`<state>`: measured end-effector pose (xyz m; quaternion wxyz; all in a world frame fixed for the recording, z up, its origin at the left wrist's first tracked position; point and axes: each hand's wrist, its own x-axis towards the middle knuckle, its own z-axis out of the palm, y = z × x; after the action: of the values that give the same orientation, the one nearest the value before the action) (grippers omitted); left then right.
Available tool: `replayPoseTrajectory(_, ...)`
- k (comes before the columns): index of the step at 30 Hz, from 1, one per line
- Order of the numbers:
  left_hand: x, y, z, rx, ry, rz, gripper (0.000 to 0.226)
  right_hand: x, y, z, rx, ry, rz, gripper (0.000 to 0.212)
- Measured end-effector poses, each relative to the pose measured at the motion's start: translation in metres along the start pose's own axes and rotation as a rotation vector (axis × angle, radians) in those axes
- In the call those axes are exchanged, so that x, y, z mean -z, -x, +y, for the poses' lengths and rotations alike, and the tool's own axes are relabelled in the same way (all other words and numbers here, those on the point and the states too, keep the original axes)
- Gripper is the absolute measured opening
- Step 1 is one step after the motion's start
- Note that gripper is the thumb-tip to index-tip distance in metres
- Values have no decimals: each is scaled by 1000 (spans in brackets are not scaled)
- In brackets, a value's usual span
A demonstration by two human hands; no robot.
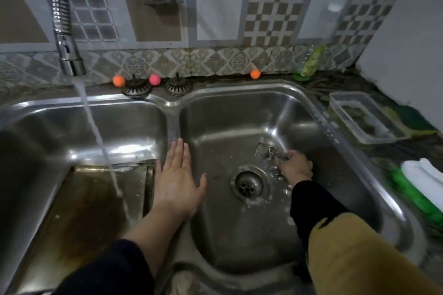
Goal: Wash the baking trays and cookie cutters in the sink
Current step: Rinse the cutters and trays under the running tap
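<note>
A dark, stained baking tray [91,201] lies in the left basin of the steel double sink [172,103], with water from the faucet [69,60] running onto it. My left hand [178,182] hovers flat and open over the divider between the basins. In the right basin, my right hand [296,166] is closed around small metal cookie cutters [268,151] just right of the drain [248,184]. The cutters are blurred and their shapes are hard to make out.
Two sink strainers [136,88] and small orange and pink balls sit on the sink's back rim. A clear plastic container [364,117] and a green-and-white cloth [422,187] rest on the counter to the right. A bottle with green liquid [311,62] stands by the wall.
</note>
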<state>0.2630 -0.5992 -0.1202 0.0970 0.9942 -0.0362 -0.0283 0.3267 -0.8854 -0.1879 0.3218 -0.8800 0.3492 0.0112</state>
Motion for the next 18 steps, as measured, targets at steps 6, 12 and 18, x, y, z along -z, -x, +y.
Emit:
replayPoseTrajectory(6, -1, -4, -2, -3, 0, 13, 83, -4, -3, 5, 23, 46, -32, 68)
replayPoseTrajectory(12, 1, -4, 1, 1, 17, -13, 85, 12, 21, -14, 143, 118, -51, 62)
replayPoseTrajectory(18, 4, -2, -2, -60, 64, -37, 87, 16, 91, -63, 379, 35, -237, 51)
